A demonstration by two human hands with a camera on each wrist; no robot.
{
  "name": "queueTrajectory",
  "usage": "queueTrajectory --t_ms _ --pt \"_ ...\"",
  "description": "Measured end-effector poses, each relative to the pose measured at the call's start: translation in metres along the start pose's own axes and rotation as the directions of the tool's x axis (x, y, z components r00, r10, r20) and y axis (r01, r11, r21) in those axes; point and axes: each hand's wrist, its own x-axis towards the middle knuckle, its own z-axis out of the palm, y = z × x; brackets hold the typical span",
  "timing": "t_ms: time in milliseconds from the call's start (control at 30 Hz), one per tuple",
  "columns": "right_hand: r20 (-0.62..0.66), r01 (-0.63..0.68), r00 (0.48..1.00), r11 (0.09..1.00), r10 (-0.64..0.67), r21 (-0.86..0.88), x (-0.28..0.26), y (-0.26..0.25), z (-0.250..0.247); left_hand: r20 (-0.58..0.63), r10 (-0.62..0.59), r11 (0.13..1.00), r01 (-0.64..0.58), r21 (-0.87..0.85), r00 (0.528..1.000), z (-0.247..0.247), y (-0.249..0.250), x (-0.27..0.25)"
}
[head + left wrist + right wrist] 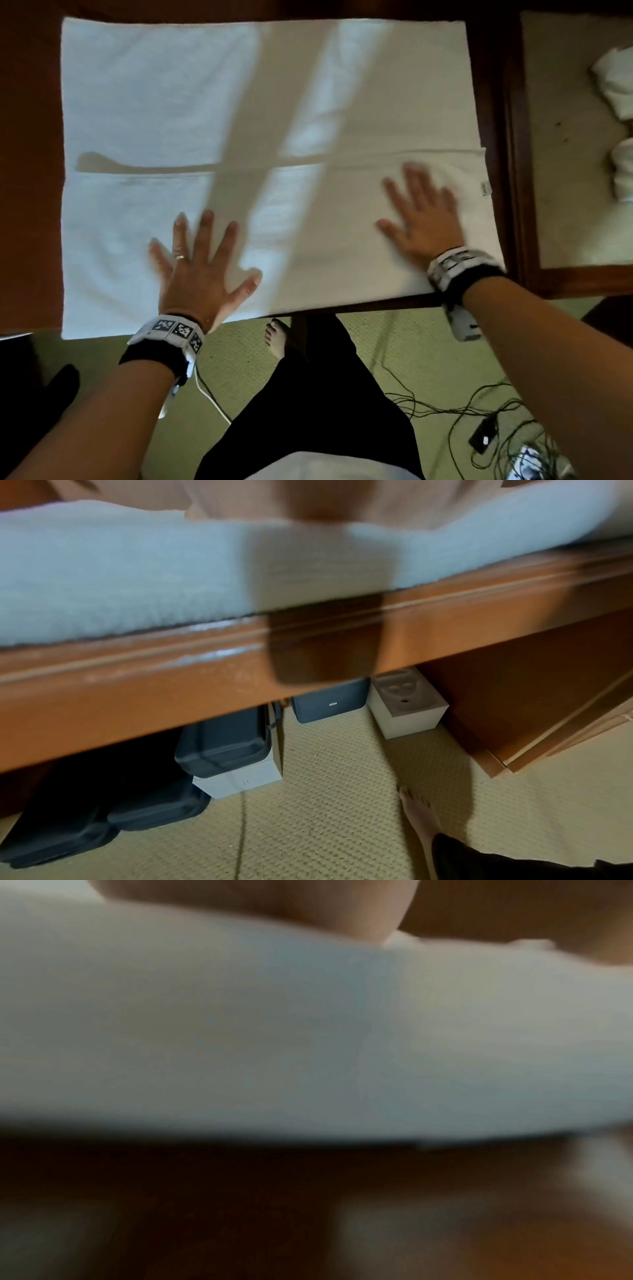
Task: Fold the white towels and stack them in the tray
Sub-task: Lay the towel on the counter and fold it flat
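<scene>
Flat across the wooden desk (30, 171) lies a white towel (164, 102), spread wide and folded once, with the edge of its upper layer running side to side across the middle. Its near edge reaches the desk's front rim, which the left wrist view shows as a glossy brown moulding under the pile.

Both hands press on the near half of the towel. The left hand (198, 270) sits toward 7 o'clock of the cloth, palm down, fingers (205, 226) straight and fanned apart, thumb out to the side, gripping nothing; a ring shows on one finger. The right hand (421, 222) lies toward 4 o'clock, also palm down with fingers spread and flat on the cloth, blurred. A small label (485, 189) sticks out at the towel's right edge, just beyond that hand.

At 3 o'clock, apart from the spread towel, stands a tray (517, 171) with a dark wooden rim and a pale floor. Inside it, against its right side, lie two bunched white towels (616, 89), one beyond the other, both cut off by the frame edge.

Under the desk, the left wrist view shows dark cases (222, 739) and white boxes (407, 712) on the woven floor mat (342, 818). Black cables (479, 411) trail over the mat at 5 o'clock.

The right wrist view is too blurred for detail beyond white cloth.
</scene>
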Motion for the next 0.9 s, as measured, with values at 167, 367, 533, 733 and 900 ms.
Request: queueTrajectory --t_ms 167,367,533,733,900 --pt "-0.001 -0.248 0.969 0.968 0.248 0.033 0.011 0.037 -0.021 -0.018 -0.039 0.998 0.038 -0.054 0.999 -0.009 0.011 0.004" --pt "-0.036 0.177 0.984 0.984 -0.176 0.011 -0.018 -0.081 0.009 -0.023 0.423 0.902 -0.419 0.103 0.906 -0.014 0.055 0.021" --pt "-0.042 0.12 0.992 0.993 -0.12 0.011 -0.019 -0.087 0.018 -0.018 0.232 0.965 -0.227 0.129 0.973 -0.017 -0.008 0.028" --pt "-0.015 0.112 0.994 0.994 -0.111 0.022 -0.017 -0.09 0.014 0.071 -0.371 0.928 0.372 -0.003 0.926 -0.031 -0.104 0.0" --pt "0.05 0.084 0.995 0.989 -0.091 0.119 -0.008 -0.091 -0.014 -0.015 -0.12 0.993 0.12 0.01 0.993 -0.044 -0.062 0.007"
